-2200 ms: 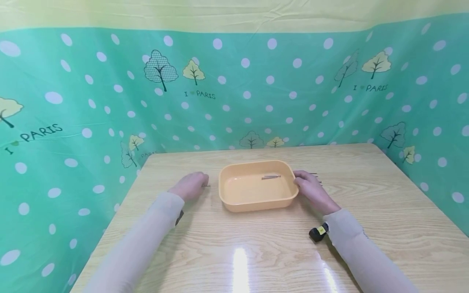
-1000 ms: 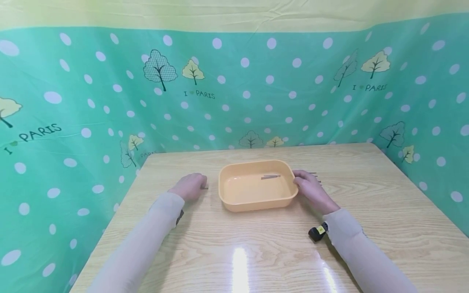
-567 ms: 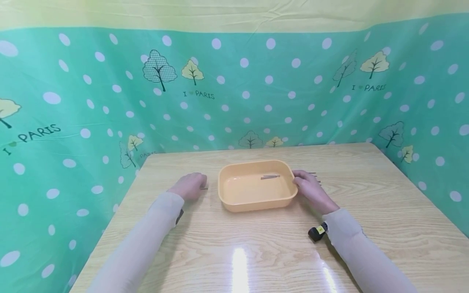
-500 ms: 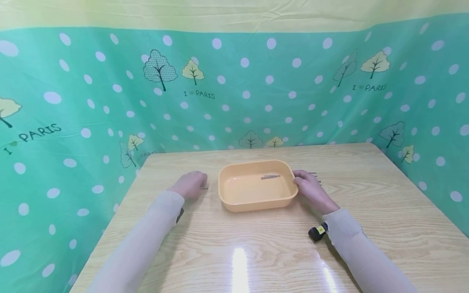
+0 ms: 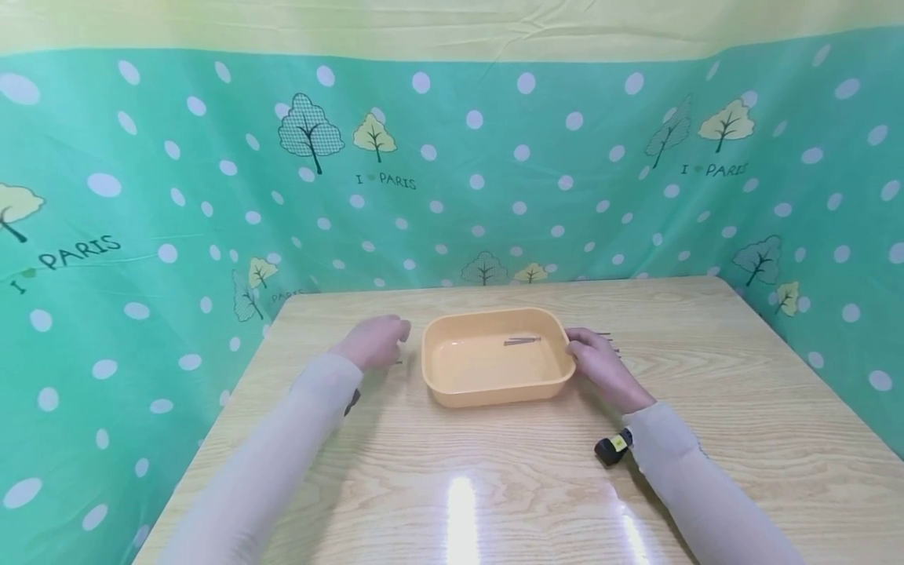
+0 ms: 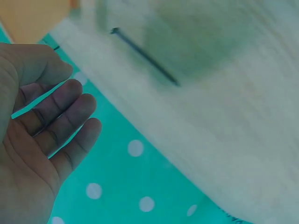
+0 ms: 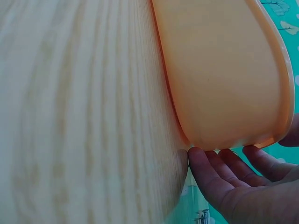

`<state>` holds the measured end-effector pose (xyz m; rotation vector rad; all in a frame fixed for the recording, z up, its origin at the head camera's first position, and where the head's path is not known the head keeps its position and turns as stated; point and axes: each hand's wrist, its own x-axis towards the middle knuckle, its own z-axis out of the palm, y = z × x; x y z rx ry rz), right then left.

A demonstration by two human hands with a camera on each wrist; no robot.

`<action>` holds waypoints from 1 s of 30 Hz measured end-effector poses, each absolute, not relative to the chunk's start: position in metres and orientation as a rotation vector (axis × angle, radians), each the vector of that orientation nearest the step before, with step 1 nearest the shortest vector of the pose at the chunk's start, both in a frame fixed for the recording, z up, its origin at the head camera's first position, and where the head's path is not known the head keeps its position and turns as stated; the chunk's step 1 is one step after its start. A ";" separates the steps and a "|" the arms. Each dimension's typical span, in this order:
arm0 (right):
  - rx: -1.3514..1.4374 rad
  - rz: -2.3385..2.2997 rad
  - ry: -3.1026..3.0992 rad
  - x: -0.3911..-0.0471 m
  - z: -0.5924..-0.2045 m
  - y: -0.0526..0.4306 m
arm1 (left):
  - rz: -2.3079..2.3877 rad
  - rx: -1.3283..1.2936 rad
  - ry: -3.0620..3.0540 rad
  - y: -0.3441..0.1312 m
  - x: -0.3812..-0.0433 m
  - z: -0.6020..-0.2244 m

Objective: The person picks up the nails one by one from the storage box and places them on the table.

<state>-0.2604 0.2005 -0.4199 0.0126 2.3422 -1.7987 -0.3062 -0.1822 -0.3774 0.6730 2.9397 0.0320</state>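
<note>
My left hand (image 5: 374, 343) hovers left of the orange plastic tray (image 5: 494, 400), thumb and fingers loosely bent with nothing between them. Below it, on the tabletop, lies a single nail (image 6: 145, 57), its head toward the tray; in the head view only the nail's end (image 5: 399, 362) shows past the hand. My right hand (image 5: 603, 369) holds the tray's right end, thumb at the rim and fingertips (image 7: 198, 156) against the outer wall. Inside the tray, near its back right, rest several nails (image 5: 523, 340).
Several more nails (image 5: 605, 336) lie on the wooden table (image 5: 551, 471) just beyond my right hand, partly hidden by it. A green dotted curtain (image 5: 452, 196) hangs along the table's back and sides. Black cameras (image 5: 613, 446) are strapped at the wrists.
My left hand has risen and shifted slightly forward and right, away from the nail beside its fingertips; the nail stays on the table. Right hand and tray have not moved.
</note>
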 end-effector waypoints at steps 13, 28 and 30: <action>0.034 -1.788 2.349 -0.260 -0.419 0.200 | 0.017 0.761 2.947 -0.154 -0.303 -0.349; 0.021 -1.791 2.353 -0.260 -0.420 0.199 | -0.011 0.902 2.932 -0.113 -0.308 -0.336; 0.025 -1.791 2.357 -0.261 -0.420 0.199 | -0.004 0.921 2.933 -0.108 -0.309 -0.335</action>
